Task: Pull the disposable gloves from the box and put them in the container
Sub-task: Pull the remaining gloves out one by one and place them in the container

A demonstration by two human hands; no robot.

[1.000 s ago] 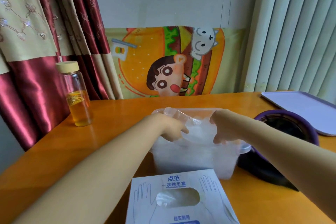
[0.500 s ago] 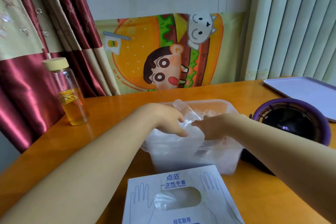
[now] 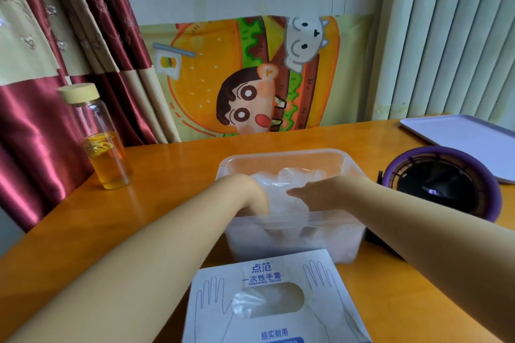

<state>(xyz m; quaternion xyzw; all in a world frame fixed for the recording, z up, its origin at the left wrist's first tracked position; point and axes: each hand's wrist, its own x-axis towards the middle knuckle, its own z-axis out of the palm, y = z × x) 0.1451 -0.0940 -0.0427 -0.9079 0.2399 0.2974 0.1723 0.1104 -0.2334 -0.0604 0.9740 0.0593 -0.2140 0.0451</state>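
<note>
A clear plastic container (image 3: 281,154) stands mid-table with crumpled transparent disposable gloves (image 3: 299,175) inside. Both my hands reach into it from the near side. My left hand (image 3: 246,193) dips down at the container's left; its fingers are hidden behind the gloves and the frosted wall. My right hand (image 3: 313,195) lies flat on the gloves with fingers stretched to the left, pressing on them. The white glove box (image 3: 267,273) sits at the near edge, and a clear glove (image 3: 250,302) shows in its oval opening.
A glass bottle (image 3: 104,147) with amber liquid and a pale lid stands at the left. A purple-rimmed black round object (image 3: 443,179) sits right of the container, touching it. A pale tray (image 3: 468,138) lies at the far right. Curtains, a cartoon poster and blinds back the table.
Both hands have gone from holding a glove above the rim down into the container, and the glove now lies inside with the others. The view has tilted slightly upward.
</note>
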